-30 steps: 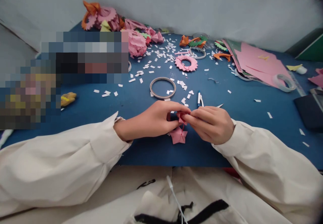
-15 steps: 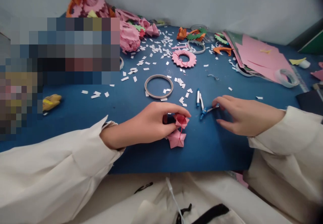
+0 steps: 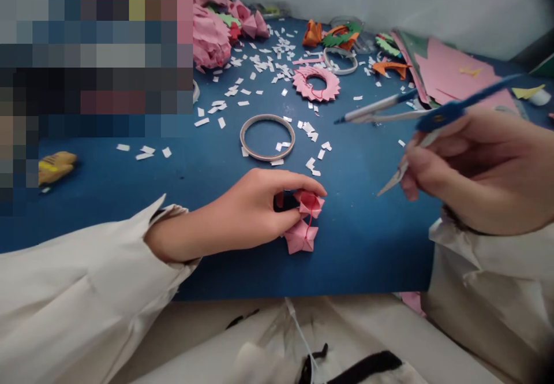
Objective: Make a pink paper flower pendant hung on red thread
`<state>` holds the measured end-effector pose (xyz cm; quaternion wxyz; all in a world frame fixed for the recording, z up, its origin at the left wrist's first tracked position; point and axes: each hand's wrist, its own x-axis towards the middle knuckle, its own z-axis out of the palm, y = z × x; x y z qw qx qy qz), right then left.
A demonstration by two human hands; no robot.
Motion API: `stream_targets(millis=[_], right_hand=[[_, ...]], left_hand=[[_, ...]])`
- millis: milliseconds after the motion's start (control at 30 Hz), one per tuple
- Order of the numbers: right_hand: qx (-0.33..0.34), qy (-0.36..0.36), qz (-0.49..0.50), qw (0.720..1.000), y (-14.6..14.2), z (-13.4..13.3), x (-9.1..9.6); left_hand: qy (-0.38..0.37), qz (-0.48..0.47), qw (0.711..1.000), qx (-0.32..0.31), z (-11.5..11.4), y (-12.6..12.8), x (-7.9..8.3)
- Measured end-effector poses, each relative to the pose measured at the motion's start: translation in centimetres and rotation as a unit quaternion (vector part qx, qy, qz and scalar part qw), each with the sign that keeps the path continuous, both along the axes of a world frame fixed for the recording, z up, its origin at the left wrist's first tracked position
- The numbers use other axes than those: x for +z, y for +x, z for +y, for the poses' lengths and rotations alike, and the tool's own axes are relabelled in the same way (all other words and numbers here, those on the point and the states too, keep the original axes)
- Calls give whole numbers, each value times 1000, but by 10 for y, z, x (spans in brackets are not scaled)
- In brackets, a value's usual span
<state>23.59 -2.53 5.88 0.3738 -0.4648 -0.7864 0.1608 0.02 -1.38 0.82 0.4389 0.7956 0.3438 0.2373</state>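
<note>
My left hand point(image 3: 246, 213) rests low over the table, thumb and index finger closed around a small pink folded-paper piece point(image 3: 315, 207) with a red inside. A red cord runs from it down to a pink paper star point(image 3: 302, 239), which lies just below on the blue tabletop. On the right, my right hand point(image 3: 489, 167) is raised above the table and grips a blue and silver drawing compass point(image 3: 439, 117). One leg of the compass and a pen-like part point left; a sharp metal tip angles downward. Some of my right fingers are hidden behind the palm.
A roll of tape point(image 3: 243, 141) lies beyond my left hand, among scattered white paper scraps point(image 3: 311, 133). Farther back are a pink pleated paper ring point(image 3: 331, 88), another tape ring point(image 3: 355, 63) and pink sheets point(image 3: 450, 60). A yellow-brown object point(image 3: 58, 167) lies left; blurred blocks cover the upper left.
My right hand has picked up the compass from the table and lifted it up and to the right. My left hand stays with the pink paper piece. The view has shifted slightly.
</note>
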Motion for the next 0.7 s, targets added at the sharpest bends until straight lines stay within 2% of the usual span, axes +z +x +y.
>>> stream_targets(millis=[67,100,167,267,400,600,700], right_hand=[[41,-37,123,991,-8,-6,-3],[36,-42,152,987,-13,-10,-6],[24,-56,148,987,-20,-17,-15],[12,-79,121,989,-27,-25,-25],[-6,-41,60,997,-24,-28,-29],[102,-41,-88,990,2,-26,-27],[122,-23,-163,979,9,-26,-26]], left_hand=[[1,1,1000,7,0,0,0],[2,3,1000,11,-1,0,0],[4,7,1000,18,-1,0,-1],[12,17,999,24,-2,-1,-1],[35,23,999,24,-3,-1,-2],[55,25,998,1,-3,-3,-2],[52,27,998,-3,-3,-3,-2]])
